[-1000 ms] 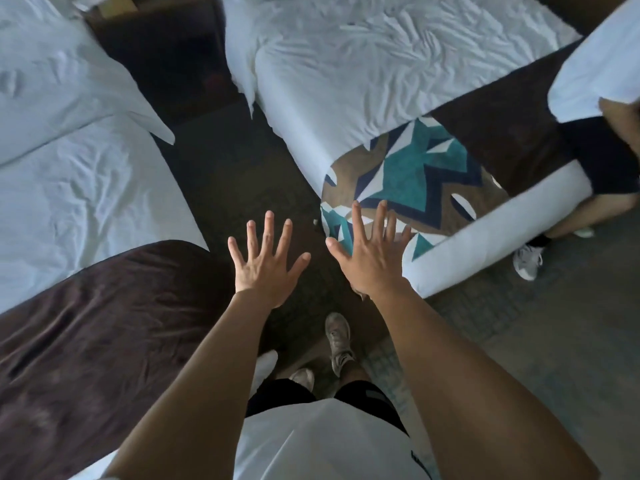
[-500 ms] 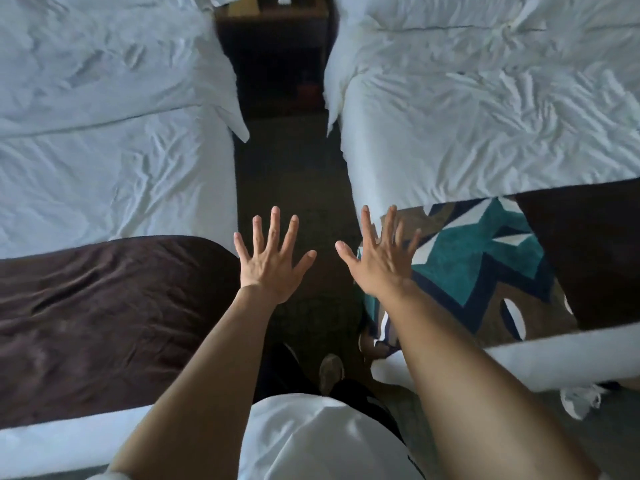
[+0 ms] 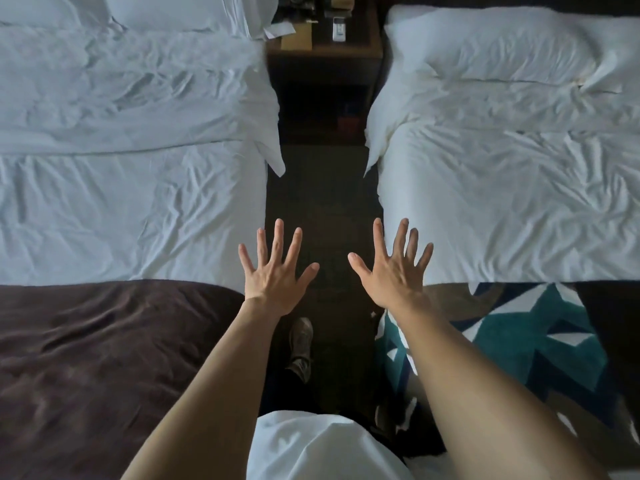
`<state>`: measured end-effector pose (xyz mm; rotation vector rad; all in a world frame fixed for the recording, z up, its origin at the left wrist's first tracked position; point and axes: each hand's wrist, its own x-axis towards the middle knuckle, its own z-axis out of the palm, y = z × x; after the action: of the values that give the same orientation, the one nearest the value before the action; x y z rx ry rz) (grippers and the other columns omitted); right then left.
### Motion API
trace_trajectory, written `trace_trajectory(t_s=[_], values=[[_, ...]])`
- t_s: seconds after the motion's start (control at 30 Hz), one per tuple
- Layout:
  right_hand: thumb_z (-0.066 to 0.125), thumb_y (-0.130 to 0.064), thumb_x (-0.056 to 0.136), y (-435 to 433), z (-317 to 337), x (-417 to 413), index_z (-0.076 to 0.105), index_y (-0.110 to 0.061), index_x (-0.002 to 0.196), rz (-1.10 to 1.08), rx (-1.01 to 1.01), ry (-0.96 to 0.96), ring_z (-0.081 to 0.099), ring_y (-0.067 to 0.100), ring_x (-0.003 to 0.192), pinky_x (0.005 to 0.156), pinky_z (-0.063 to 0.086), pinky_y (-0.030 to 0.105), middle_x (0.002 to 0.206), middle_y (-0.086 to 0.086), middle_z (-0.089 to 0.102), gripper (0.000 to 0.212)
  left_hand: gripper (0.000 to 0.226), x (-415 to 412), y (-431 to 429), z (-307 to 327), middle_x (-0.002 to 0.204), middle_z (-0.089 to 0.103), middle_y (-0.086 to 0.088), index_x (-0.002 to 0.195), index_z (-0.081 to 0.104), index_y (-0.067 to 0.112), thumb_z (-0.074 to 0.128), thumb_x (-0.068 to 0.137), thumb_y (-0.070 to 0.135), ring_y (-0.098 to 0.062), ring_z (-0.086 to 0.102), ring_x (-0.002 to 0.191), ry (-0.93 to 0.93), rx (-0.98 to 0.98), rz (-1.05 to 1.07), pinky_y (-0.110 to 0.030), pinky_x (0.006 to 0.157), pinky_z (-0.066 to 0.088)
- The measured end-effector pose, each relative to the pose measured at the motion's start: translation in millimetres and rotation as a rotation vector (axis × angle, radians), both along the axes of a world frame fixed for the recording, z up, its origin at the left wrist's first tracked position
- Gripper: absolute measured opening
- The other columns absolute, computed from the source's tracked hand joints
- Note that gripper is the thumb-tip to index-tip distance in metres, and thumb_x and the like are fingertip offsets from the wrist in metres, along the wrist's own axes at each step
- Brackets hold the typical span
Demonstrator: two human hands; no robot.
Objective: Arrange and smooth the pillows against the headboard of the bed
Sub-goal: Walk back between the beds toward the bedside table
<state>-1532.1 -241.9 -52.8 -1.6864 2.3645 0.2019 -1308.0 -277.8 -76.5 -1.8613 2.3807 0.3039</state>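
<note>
Since the earlier frame, the view has swung to square up with the aisle, so that both bed heads and the nightstand (image 3: 323, 46) between them now show at the top; the hands hold the same raised pose.

Two beds flank a dark aisle. Left bed (image 3: 131, 188): rumpled white sheet, brown runner (image 3: 104, 358) across its foot. Right bed (image 3: 502, 209): rumpled white sheet, patterned teal runner (image 3: 519, 337) across its foot.

Pillows: left-bed pillows (image 3: 173, 10) lie at the top edge, partly cut off by the frame. Right-bed pillow (image 3: 502, 43) lies across the head of its bed, long axis running side to side, creased. No headboard can be made out clearly.

Left hand (image 3: 273, 275) and right hand (image 3: 393, 275) are held over the aisle, backs up, fingers spread wide, holding nothing and touching nothing.

Governing relation: every pillow lies straight ahead of the fingertips, well apart, at the far end of the beds. The right hand overlaps the right bed's edge and is nearer that pillow; the left hand is nearer the left-bed pillows. Judgement: no pillow work has begun; a walk up the aisle is needed before any reach.
</note>
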Motion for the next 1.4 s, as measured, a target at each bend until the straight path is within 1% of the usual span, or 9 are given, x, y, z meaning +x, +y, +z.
trace_trajectory(t_s=[0.27,0.47,0.63,0.73,0.87,1.0,1.13,1.33,1.4], values=[[0.012,-0.084,0.088,-128,11,25,-0.018,-0.035,0.158,0.013,-0.045,-0.01,-0.007,0.042,0.155,0.121,0.001,0.068,0.168,0.017,-0.018,0.091,0.081,1,-118,4,0.164,-0.032,0.002,0.154,-0.022,0.041,-0.009,0.086,0.084,-0.03,-0.031,0.145,0.024,-0.02,0.003,-0.064,0.113,-0.017],[0.012,-0.084,0.087,-190,13,22,-0.016,-0.035,0.159,0.043,-0.055,0.023,-0.005,0.042,0.155,0.121,0.0,0.067,0.168,0.017,-0.016,0.092,0.08,1,-192,6,0.164,-0.03,0.003,0.153,-0.024,0.043,-0.006,0.086,0.084,-0.028,-0.034,0.144,0.041,-0.059,0.018,-0.062,0.111,-0.021],[0.008,-0.084,0.085,-242,9,13,-0.017,-0.035,0.159,0.073,-0.043,0.01,-0.007,0.042,0.155,0.121,-0.002,0.067,0.168,0.017,-0.017,0.092,0.081,-4,-237,3,0.165,-0.028,0.003,0.155,-0.018,0.042,-0.005,0.087,0.084,-0.03,-0.028,0.147,0.012,-0.051,0.039,-0.061,0.111,-0.023],[0.004,-0.083,0.083,-278,5,3,-0.018,-0.035,0.158,0.108,-0.065,0.015,-0.006,0.042,0.155,0.12,-0.004,0.066,0.168,0.016,-0.016,0.092,0.081,-13,-267,-1,0.165,-0.029,0.003,0.155,-0.018,0.042,-0.008,0.086,0.084,-0.03,-0.03,0.146,0.001,-0.035,0.068,-0.061,0.11,-0.024],[0.01,-0.083,0.087,-333,0,-18,-0.017,-0.034,0.159,0.142,-0.055,-0.005,-0.007,0.042,0.155,0.119,-0.005,0.065,0.168,0.016,-0.017,0.092,0.081,-36,-313,0,0.162,-0.032,0.003,0.154,-0.022,0.041,-0.01,0.086,0.083,-0.03,-0.031,0.145,-0.006,-0.025,0.1,-0.062,0.11,-0.022],[0.003,-0.083,0.083,-393,1,-41,-0.016,-0.034,0.159,0.182,-0.062,-0.013,-0.005,0.042,0.155,0.119,-0.004,0.065,0.168,0.017,-0.016,0.092,0.081,-64,-366,4,0.16,-0.037,0.004,0.153,-0.025,0.043,-0.009,0.085,0.084,-0.03,-0.033,0.144,0.004,-0.016,0.149,-0.062,0.11,-0.022],[0.011,-0.083,0.088,-447,7,-63,-0.017,-0.035,0.159,0.218,-0.063,-0.033,-0.008,0.041,0.155,0.113,-0.015,0.06,0.168,0.016,-0.019,0.09,0.08,-89,-407,11,0.161,-0.036,0.005,0.153,-0.023,0.044,-0.01,0.085,0.084,-0.03,-0.03,0.147,0.038,-0.013,0.208,-0.063,0.111,-0.02],[0.014,-0.082,0.09,-519,13,-93,-0.02,-0.036,0.157,0.256,-0.074,-0.033,-0.009,0.04,0.155,0.114,-0.016,0.06,0.167,0.016,-0.02,0.088,0.08,-110,-463,19,0.158,-0.04,0.006,0.153,-0.023,0.045,-0.007,0.086,0.085,-0.03,-0.031,0.146,0.048,-0.022,0.261,-0.063,0.112,-0.019],[0.013,-0.082,0.09,-539,14,-97,-0.019,-0.036,0.157,0.265,-0.07,-0.029,-0.009,0.041,0.155,0.114,-0.016,0.061,0.167,0.016,-0.02,0.088,0.082,-108,-479,18,0.158,-0.04,0.007,0.152,-0.023,0.046,-0.012,0.082,0.086,-0.03,-0.029,0.149,0.058,-0.017,0.272,-0.063,0.112,-0.019]])
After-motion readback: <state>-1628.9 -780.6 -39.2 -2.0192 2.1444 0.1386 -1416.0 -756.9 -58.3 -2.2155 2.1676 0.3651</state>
